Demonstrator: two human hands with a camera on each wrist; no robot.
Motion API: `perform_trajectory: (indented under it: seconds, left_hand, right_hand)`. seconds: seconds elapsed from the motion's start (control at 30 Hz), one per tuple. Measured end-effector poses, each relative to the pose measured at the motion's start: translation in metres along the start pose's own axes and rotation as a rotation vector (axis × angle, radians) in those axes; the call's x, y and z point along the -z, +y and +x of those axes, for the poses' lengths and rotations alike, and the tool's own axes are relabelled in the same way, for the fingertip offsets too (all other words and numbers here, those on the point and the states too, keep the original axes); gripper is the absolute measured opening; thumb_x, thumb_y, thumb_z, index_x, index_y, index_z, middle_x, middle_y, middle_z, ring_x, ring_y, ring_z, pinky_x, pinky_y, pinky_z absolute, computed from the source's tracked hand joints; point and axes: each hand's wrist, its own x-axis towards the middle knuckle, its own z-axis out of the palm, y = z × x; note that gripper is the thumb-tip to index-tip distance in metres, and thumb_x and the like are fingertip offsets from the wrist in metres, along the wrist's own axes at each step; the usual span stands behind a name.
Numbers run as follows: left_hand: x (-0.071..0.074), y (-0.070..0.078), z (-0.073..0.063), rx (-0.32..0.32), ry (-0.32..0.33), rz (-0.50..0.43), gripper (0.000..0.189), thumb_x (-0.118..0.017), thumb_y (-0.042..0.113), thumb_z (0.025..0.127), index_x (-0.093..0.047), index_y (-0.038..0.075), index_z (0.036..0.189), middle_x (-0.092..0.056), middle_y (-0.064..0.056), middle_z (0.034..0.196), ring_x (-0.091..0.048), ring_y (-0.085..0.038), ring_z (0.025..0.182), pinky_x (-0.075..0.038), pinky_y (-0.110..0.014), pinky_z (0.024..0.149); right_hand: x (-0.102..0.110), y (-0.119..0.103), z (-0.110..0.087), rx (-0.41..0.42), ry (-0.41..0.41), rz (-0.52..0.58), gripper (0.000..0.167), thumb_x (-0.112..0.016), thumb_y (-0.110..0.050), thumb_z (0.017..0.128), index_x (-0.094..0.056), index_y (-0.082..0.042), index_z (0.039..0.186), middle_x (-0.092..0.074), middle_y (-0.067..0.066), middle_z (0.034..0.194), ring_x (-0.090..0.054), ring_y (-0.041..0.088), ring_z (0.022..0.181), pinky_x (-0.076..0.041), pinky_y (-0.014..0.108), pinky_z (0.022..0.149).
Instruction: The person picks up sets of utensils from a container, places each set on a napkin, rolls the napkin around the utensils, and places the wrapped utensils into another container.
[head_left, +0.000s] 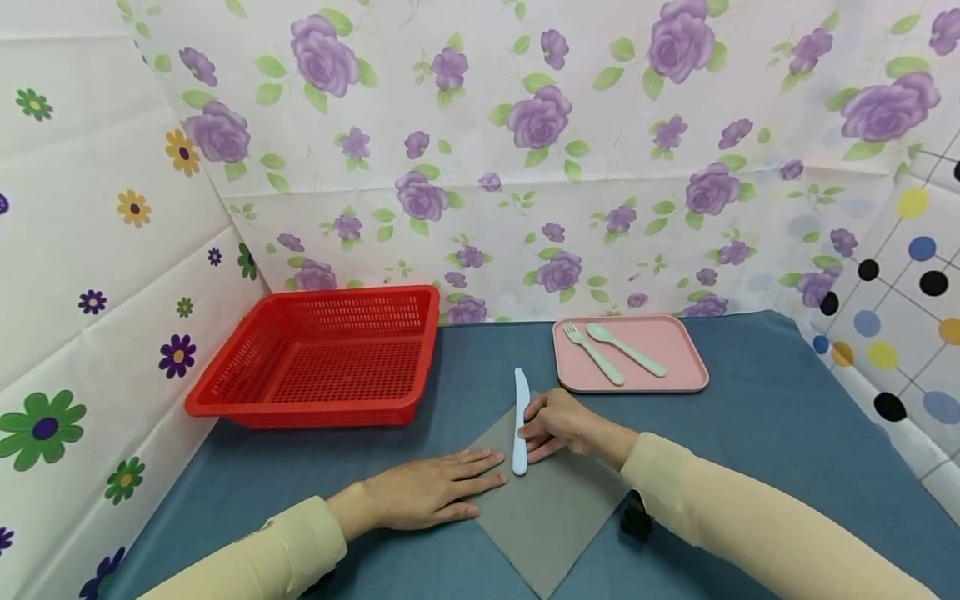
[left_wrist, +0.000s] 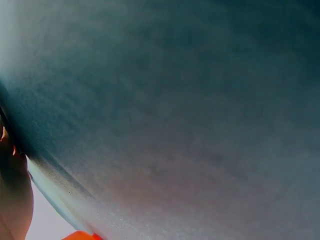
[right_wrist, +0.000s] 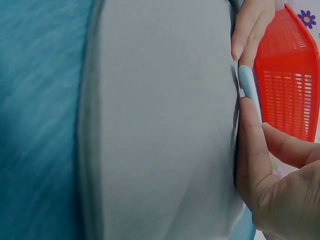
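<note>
A light blue plastic knife (head_left: 521, 417) lies over a grey cloth napkin (head_left: 555, 508), its blade pointing away from me. My right hand (head_left: 558, 425) pinches the knife between thumb and fingers, and the right wrist view shows its handle end (right_wrist: 245, 80) sticking out past the fingertips. With fingers straight and spread, my left hand (head_left: 435, 490) rests flat at the napkin's left edge, its fingertips near the knife handle. The left wrist view is mostly blurred blue cloth, with only a bit of the hand (left_wrist: 15, 195) at the lower left.
A red plastic basket (head_left: 315, 412) stands at the back left. At the back right is a pink tray (head_left: 678, 354) bearing a pale green fork (head_left: 596, 354) and a pale green spoon (head_left: 626, 350). Flowered sheets (head_left: 480, 150) hang behind the blue tablecloth (head_left: 780, 450).
</note>
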Motion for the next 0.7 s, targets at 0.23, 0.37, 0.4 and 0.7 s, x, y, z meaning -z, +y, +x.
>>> perform_trajectory:
  seconds: [0.23, 0.37, 0.4, 0.7]
  left_hand:
    - [0.001, 0.0, 0.0, 0.0, -0.006, -0.002, 0.06, -0.032, 0.049, 0.114, -0.017, 0.029, 0.168, -0.013, 0.005, 0.174, -0.012, -0.013, 0.159, -0.024, -0.04, 0.126]
    - [0.002, 0.0, 0.001, 0.005, -0.009, 0.009, 0.06, -0.031, 0.05, 0.114, -0.017, 0.029, 0.168, -0.013, 0.005, 0.174, -0.011, -0.013, 0.159, -0.024, -0.04, 0.126]
    - [0.002, 0.0, 0.001, 0.006, -0.011, 0.009, 0.06, -0.031, 0.05, 0.114, -0.017, 0.029, 0.168, -0.013, 0.005, 0.174, -0.011, -0.013, 0.159, -0.023, -0.04, 0.126]
    - [0.002, 0.001, 0.0, 0.008, -0.008, 0.005, 0.06, -0.032, 0.049, 0.114, -0.017, 0.029, 0.168, -0.014, 0.005, 0.174, -0.012, -0.013, 0.159, -0.024, -0.041, 0.126]
  right_hand:
    - [-0.006, -0.005, 0.002, -0.042, 0.035, -0.033, 0.018, -0.071, 0.01, 0.091, -0.06, 0.007, 0.106, -0.067, 0.018, 0.072, -0.067, 0.019, 0.054, -0.064, 0.038, 0.061]
    - [-0.007, -0.009, 0.001, -0.045, 0.03, -0.055, 0.02, -0.07, 0.011, 0.092, -0.059, 0.009, 0.108, -0.065, 0.018, 0.07, -0.067, 0.02, 0.053, -0.063, 0.038, 0.06]
    - [-0.007, -0.01, 0.001, -0.044, 0.028, -0.062, 0.02, -0.07, 0.011, 0.092, -0.059, 0.01, 0.109, -0.065, 0.018, 0.07, -0.066, 0.02, 0.053, -0.063, 0.038, 0.06]
    - [-0.009, -0.01, -0.001, -0.041, 0.02, -0.105, 0.019, -0.069, 0.011, 0.092, -0.059, 0.009, 0.108, -0.063, 0.017, 0.069, -0.064, 0.019, 0.051, -0.063, 0.036, 0.057]
